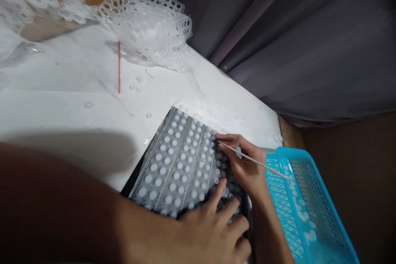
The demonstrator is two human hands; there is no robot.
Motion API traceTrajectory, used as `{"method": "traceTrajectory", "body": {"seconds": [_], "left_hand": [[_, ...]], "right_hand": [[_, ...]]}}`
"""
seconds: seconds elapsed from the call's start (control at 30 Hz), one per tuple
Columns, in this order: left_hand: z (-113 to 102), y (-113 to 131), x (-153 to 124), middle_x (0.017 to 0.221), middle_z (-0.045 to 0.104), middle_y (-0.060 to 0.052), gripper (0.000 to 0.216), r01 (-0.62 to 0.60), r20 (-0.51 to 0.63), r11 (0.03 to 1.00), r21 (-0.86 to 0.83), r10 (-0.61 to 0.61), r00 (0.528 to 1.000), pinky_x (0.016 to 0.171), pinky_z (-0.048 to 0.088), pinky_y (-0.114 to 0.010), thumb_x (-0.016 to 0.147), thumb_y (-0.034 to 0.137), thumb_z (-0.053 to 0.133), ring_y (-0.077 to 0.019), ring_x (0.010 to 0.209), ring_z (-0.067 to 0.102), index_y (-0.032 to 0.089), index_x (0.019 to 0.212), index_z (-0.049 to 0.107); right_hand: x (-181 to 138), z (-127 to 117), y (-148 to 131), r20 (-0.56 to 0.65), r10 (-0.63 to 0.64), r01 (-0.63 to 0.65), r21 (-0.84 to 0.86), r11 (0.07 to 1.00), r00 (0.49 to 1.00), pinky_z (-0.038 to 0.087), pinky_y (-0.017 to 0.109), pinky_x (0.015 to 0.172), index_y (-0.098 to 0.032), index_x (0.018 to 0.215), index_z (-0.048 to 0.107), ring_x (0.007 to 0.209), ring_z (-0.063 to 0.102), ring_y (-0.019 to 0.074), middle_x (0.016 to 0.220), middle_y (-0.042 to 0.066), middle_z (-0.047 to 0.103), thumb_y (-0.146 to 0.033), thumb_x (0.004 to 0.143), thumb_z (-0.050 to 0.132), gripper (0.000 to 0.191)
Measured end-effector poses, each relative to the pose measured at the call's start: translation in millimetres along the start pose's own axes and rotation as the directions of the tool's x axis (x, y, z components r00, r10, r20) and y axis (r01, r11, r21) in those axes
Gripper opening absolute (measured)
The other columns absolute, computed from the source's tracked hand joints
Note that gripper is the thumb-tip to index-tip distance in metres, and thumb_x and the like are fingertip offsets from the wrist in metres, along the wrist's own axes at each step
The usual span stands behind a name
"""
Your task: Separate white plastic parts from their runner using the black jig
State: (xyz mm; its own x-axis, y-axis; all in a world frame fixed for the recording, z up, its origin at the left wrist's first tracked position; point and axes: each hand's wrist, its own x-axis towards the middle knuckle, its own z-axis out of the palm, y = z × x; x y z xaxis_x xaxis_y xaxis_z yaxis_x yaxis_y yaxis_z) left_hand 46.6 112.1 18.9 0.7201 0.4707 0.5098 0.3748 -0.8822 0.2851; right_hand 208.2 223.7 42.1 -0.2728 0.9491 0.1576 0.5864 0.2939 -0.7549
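I am pinning the sheet [176, 165] flat under my left hand [213, 231]; my right hand [244, 165], nearer the basket [309, 210], is pinching a pick [253, 160]. A slip could tear discs loose.

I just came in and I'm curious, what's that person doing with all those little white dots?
A person's left hand presses flat on a clear sheet of round white pieces lying on the white table. The right hand holds a thin stick, its tip at the sheet's edge. A blue basket sits beside them.
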Motion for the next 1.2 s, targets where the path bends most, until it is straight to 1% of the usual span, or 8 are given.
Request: {"method": "traceTrajectory", "body": {"seconds": [0.13, 0.33, 0.4, 0.47, 0.53, 0.63, 0.93, 1.2], "left_hand": [[2.1, 0.8, -0.3, 0.117, 0.073, -0.004, 0.029, 0.006, 0.0, 1.0, 0.006, -0.006, 1.0, 0.12, 0.035, -0.065, 0.111, 0.032, 0.05, -0.0343, 0.131, 0.062, 0.025, 0.106, 0.078], [3.8, 3.3, -0.1, 0.116, 0.071, -0.005, 0.029, 0.01, 0.034, 1.0, -0.018, -0.009, 0.999, 0.116, 0.041, -0.064, 0.112, 0.032, 0.048, -0.0304, 0.117, 0.066, 0.024, 0.107, 0.076], [3.9, 3.7, -0.5, 0.116, 0.071, -0.006, 0.028, 0.013, 0.03, 0.999, -0.029, -0.012, 0.999, 0.115, 0.041, -0.064, 0.112, 0.03, 0.048, -0.03, 0.116, 0.066, 0.023, 0.108, 0.075], [4.4, 3.6, -1.2, 0.116, 0.07, -0.007, 0.029, 0.006, 0.021, 0.999, -0.034, -0.005, 1.0, 0.117, 0.038, -0.066, 0.112, 0.029, 0.047, -0.0309, 0.117, 0.065, 0.021, 0.11, 0.075], [4.9, 3.2, -1.8, 0.116, 0.07, -0.007, 0.03, -0.004, 0.015, 0.999, -0.033, 0.005, 1.0, 0.12, 0.034, -0.069, 0.112, 0.028, 0.046, -0.0322, 0.119, 0.064, 0.021, 0.111, 0.075], [5.4, 2.7, -2.1, 0.118, 0.071, -0.008, 0.03, -0.009, 0.014, 1.0, -0.023, 0.009, 1.0, 0.122, 0.03, -0.07, 0.112, 0.028, 0.045, -0.0341, 0.125, 0.062, 0.02, 0.111, 0.074], [8.2, 6.4, -4.0, 0.121, 0.07, -0.008, 0.03, 0.009, 0.006, 1.0, -0.014, -0.009, 1.0, 0.12, 0.033, -0.067, 0.112, 0.027, 0.045, -0.0339, 0.125, 0.062, 0.021, 0.111, 0.074], [6.0, 5.1, -2.7, 0.116, 0.068, -0.007, 0.025, -0.001, 0.024, 1.0, -0.026, 0.002, 1.0, 0.113, 0.041, -0.062, 0.111, 0.03, 0.05, -0.0307, 0.111, 0.065, 0.02, 0.11, 0.073]], "right_hand": [[0.4, 0.9, -1.9, -0.007, -0.041, 0.041, -0.058, 0.997, 0.999, 0.061, 0.044, 0.094, -0.026, 0.082, 0.07, 0.103, 0.079, 0.025, 0.113, 0.002, 0.084, -0.024, 0.1, 0.074, 0.018], [-3.4, 9.0, -4.7, 0.031, -0.24, 0.237, -0.316, 0.919, 0.97, 0.057, 0.049, 0.099, -0.029, 0.099, 0.079, 0.109, 0.075, 0.0269, 0.116, 0.003, 0.083, -0.016, 0.103, 0.063, 0.021], [-3.5, 13.9, -5.3, -0.043, -0.178, 0.161, -0.255, 0.953, 0.983, 0.059, 0.048, 0.097, -0.028, 0.094, 0.078, 0.106, 0.077, 0.0272, 0.112, 0.004, 0.084, -0.018, 0.102, 0.064, 0.018], [-1.8, 17.9, -5.2, -0.151, -0.033, 0.023, -0.069, 0.997, 0.988, 0.062, 0.045, 0.092, -0.026, 0.083, 0.071, 0.101, 0.08, 0.0271, 0.106, 0.004, 0.085, -0.023, 0.1, 0.07, 0.017], [0.8, 19.6, -4.3, -0.22, 0.102, -0.075, 0.124, 0.989, 0.97, 0.063, 0.044, 0.091, -0.025, 0.076, 0.064, 0.099, 0.081, 0.0274, 0.101, 0.005, 0.085, -0.028, 0.097, 0.077, 0.025], [4.4, 18.3, -3.2, -0.26, 0.189, -0.121, 0.255, 0.959, 0.947, 0.062, 0.045, 0.096, -0.024, 0.076, 0.061, 0.101, 0.081, 0.0278, 0.101, 0.006, 0.086, -0.032, 0.094, 0.081, 0.029], [5.8, 18.8, -16.6, -0.085, 0.074, -0.058, 0.177, 0.982, 0.994, 0.061, 0.045, 0.098, -0.024, 0.078, 0.066, 0.108, 0.079, 0.0271, 0.108, 0.006, 0.084, -0.028, 0.097, 0.077, 0.023], [2.0, 22.8, -15.6, -0.069, -0.038, 0.034, -0.053, 0.998, 0.997, 0.06, 0.043, 0.096, -0.026, 0.083, 0.068, 0.105, 0.078, 0.0243, 0.113, 0.003, 0.084, -0.021, 0.101, 0.069, 0.019]]}}
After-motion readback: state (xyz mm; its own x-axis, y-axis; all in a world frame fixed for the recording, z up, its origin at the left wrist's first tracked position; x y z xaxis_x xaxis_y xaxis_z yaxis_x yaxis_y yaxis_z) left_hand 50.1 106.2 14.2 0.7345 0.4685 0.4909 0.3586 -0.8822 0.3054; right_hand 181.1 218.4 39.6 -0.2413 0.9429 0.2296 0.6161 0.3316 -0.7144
